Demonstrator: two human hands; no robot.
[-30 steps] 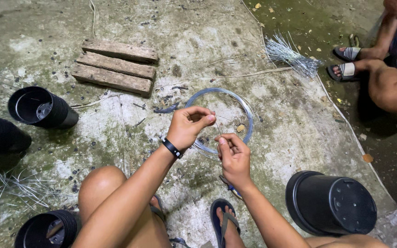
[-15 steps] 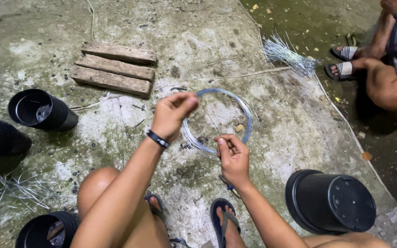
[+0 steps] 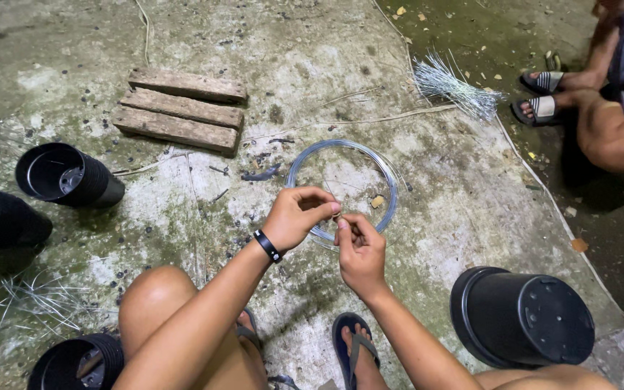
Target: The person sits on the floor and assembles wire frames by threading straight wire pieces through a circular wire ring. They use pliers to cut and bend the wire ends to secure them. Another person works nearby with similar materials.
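Over the near edge of the wire coil (image 3: 341, 189), my two hands meet. Left hand (image 3: 299, 217): fingers pinched together on the wire, black wristband behind it. Right hand (image 3: 359, 251): closed on the same short stretch of wire, fingertips nearly touching the left's. Coil itself: a flat silver ring lying on the concrete floor (image 3: 464, 217), its near side lifted a little into my grip.

Handling note, as I judge it: I keep both pinches close together so the thin wire bends only where I want it, and I let the rest of the coil lie flat so its loops do not spring loose or tangle.

Beyond the coil, left: three wooden slats (image 3: 179, 109) laid side by side. Farther left of the coil: an open black pot (image 3: 66, 175) on its side. Near right of the coil: an upturned black pot (image 3: 521, 316). Beyond the coil, right: a bundle of cut wire pieces (image 3: 453, 85), with another person's sandalled feet (image 3: 543, 95) just past it.

Surface: rough, stained concrete, damp-looking with green patches, scattered with bits of debris. Lighting looks artificial; the far right falls dark.
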